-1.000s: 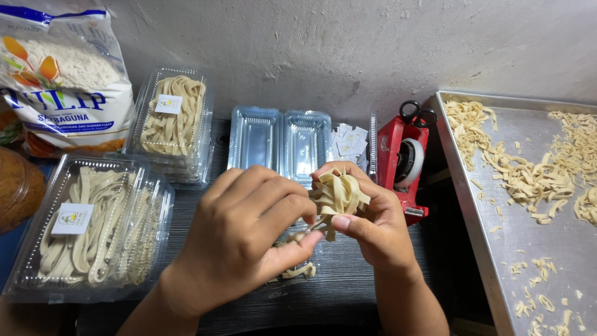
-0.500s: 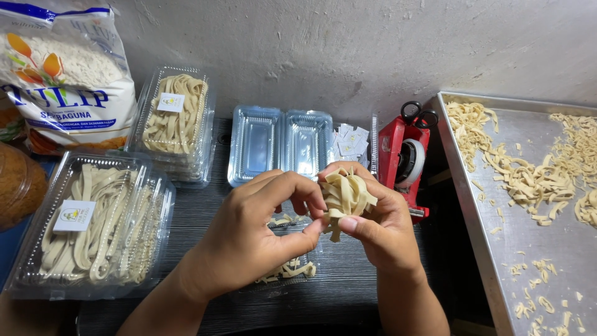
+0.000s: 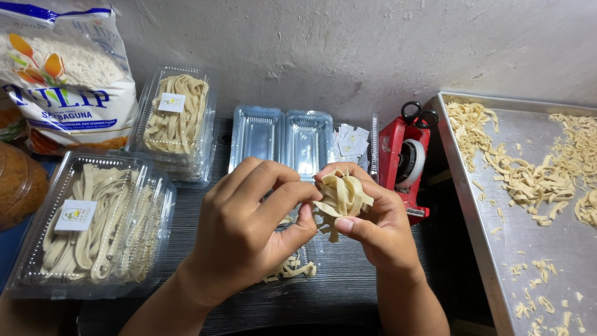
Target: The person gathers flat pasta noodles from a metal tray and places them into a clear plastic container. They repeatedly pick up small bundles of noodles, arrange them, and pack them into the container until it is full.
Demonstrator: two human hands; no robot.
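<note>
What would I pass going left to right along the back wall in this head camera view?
Flour bag → closed clear box of noodle strips → empty open clear box → small paper labels → red tape dispenser with scissors → metal tray of loose noodle strips.

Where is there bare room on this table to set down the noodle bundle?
Bare dark tabletop lies between the near noodle box and the left hand. The metal tray has bare metal in its near middle. It is crowded along the wall: flour bag, far noodle box, open empty box, tape dispenser.
</note>
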